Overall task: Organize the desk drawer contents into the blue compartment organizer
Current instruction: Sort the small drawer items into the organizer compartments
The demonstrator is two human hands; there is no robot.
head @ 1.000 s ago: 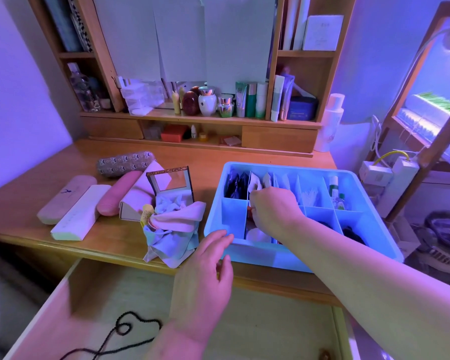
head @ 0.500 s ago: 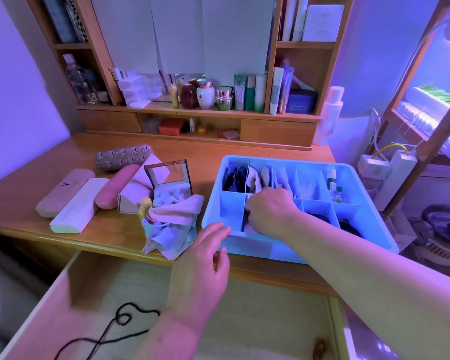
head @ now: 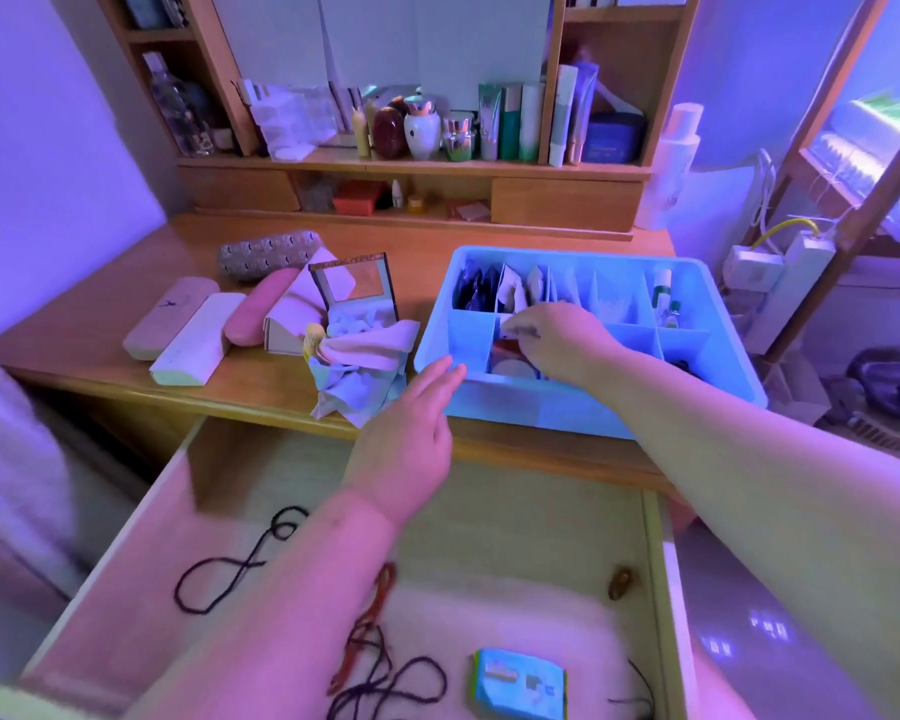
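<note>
Head view looks down on the blue compartment organizer [head: 707,283], which sits on the desk [head: 100,314] behind the open drawer [head: 230,485]. The person's right hand [head: 557,335] reaches into a front compartment and pinches a small pale packet [head: 513,327] at the divider edge. The left hand [head: 411,433] hovers with fingers straight, its tips at or just off the organizer's front-left corner, gripping nothing. Left in the drawer are a dark cord [head: 230,569], a reddish cord [head: 372,610], a blue tissue pack [head: 518,683] and a small brown item [head: 620,582]. The back row already stands full of upright sachets [head: 515,291], so a careless pull could tip neighbours over the divider into the wrong section. If the organizer slid forward, it could drop off the desk edge into the drawer. The 2 cords cross, so lifting one may drag the other
</note>
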